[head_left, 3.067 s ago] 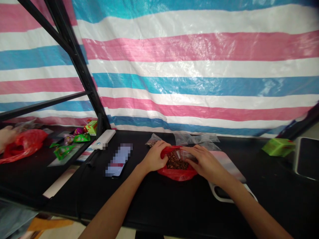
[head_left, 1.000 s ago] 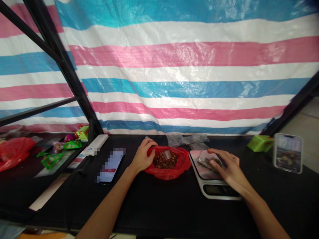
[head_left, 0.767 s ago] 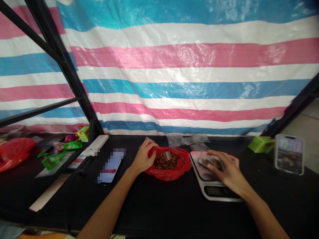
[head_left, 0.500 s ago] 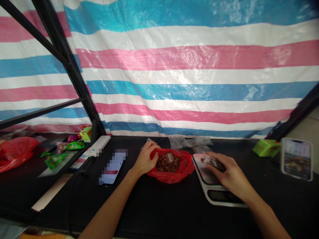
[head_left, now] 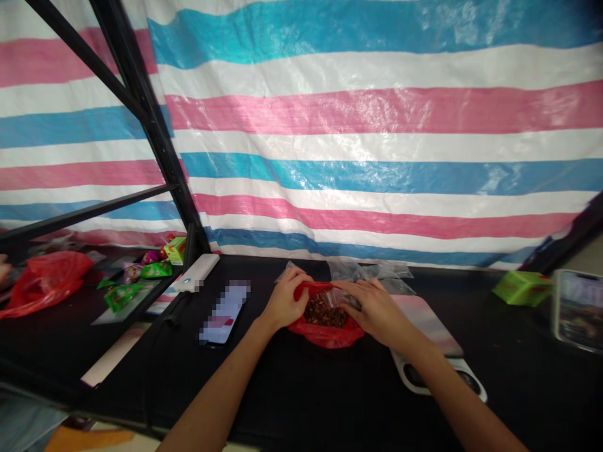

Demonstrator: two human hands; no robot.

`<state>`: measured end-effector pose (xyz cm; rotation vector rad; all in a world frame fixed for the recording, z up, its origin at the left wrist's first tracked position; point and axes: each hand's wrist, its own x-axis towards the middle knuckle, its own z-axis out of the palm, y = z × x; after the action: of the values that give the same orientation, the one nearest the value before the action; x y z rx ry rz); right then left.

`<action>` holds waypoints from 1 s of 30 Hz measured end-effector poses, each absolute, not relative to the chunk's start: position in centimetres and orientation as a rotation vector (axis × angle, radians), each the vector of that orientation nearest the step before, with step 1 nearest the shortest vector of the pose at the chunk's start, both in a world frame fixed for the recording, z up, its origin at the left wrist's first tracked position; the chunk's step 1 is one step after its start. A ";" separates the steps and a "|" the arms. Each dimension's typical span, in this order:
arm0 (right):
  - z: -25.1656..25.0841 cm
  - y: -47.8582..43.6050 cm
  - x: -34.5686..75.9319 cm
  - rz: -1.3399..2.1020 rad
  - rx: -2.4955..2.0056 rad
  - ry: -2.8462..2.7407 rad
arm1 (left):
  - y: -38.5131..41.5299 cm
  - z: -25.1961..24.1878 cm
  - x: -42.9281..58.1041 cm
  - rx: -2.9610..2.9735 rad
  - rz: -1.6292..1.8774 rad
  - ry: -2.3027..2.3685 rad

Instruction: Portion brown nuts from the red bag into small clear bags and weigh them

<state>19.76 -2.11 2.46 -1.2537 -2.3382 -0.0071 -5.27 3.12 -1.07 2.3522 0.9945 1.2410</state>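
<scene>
A red plastic bag (head_left: 330,337) lies with its mouth spread on the black table, full of small brown kernel-like pieces (head_left: 323,314). My left hand (head_left: 288,300) is closed on the bag's left rim, thumb inside the edge. Over the bag's right side, my right hand (head_left: 377,309) pinches a small clear plastic bag (head_left: 347,299), its lower end close to the brown pieces. How much this small bag holds is mostly hidden by my fingers. Just right of the red bag sits a kitchen scale (head_left: 431,326) with its plate bare, partly covered by my right forearm.
Clear plastic bags (head_left: 358,270) lie behind the red bag. A phone (head_left: 226,312) and a white device (head_left: 198,271) are to the left. A green box (head_left: 521,287) and another phone (head_left: 578,309) stand right. Far left are another red bag (head_left: 51,279) and a person's hand (head_left: 4,270).
My right hand has moved left with the clear bag, from above the scale to over the red bag. My left hand keeps hold of the rim. The view has shifted slightly.
</scene>
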 end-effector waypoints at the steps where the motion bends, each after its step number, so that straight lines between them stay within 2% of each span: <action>1: 2.3 -2.1 19.6 0.001 -1.252 -2.336 | 3.1 -1.0 -5.3 2.356 1.241 0.987; 7: 2.1 -3.2 20.9 0.044 -1.271 -2.191 | 2.9 -0.8 -5.3 2.360 1.255 0.963; 15: 0.2 -4.5 30.6 0.243 -1.414 -1.931 | 2.9 -0.8 -5.2 2.366 1.262 0.951; 18: -0.2 -5.3 32.5 0.280 -1.445 -1.973 | 3.0 -0.9 -5.2 2.369 1.252 0.966; 21: -0.6 -6.1 33.3 0.303 -1.468 -1.751 | 3.2 -1.0 -5.4 2.353 1.259 0.981; 30: -2.5 -6.6 35.2 0.153 -1.493 -1.328 | 3.5 -1.3 -5.5 2.339 1.264 0.967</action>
<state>35.24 -6.62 -2.51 -1.4925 -1.3283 0.1534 -5.51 3.50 -1.33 2.3389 0.9666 1.2643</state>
